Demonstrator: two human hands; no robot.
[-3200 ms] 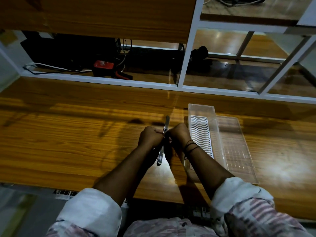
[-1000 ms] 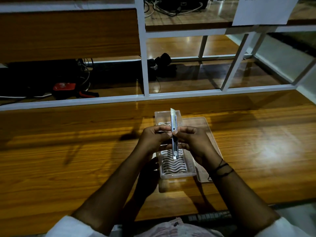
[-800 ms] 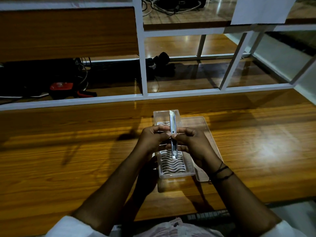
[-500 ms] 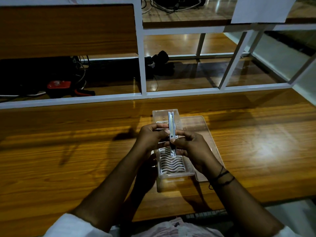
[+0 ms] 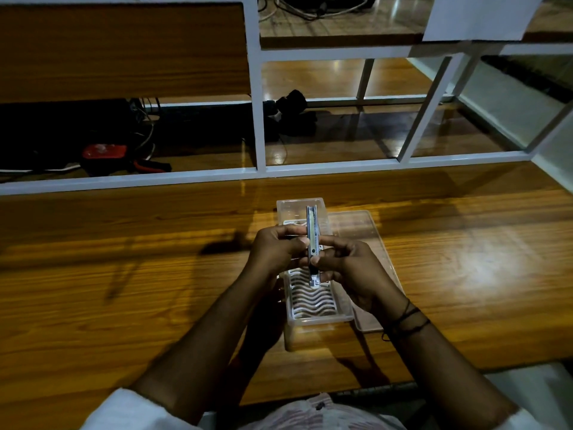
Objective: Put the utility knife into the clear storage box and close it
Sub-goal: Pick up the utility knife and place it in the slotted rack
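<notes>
A slim silver utility knife (image 5: 312, 231) is held lengthwise above the open clear storage box (image 5: 313, 318), which has a white wavy insert on its floor. My left hand (image 5: 276, 252) pinches the knife's middle from the left. My right hand (image 5: 350, 271) grips its near half from the right, with the thumb on the body. The knife's far end reaches over the box's far wall. The clear lid (image 5: 359, 231) lies flat on the table just right of the box, partly hidden by my right hand.
The box sits on a wooden table (image 5: 124, 290) with bare wood on both sides. Behind it stands a white-framed shelf (image 5: 259, 119) with a red device (image 5: 104, 152), cables and a black object (image 5: 291, 102). A white sheet (image 5: 477, 17) hangs at the top right.
The view shifted left, so the box now sits straight ahead. Both hands carried the knife over the box and kept lowering it slightly in the last second. The blade end looks shorter now.
</notes>
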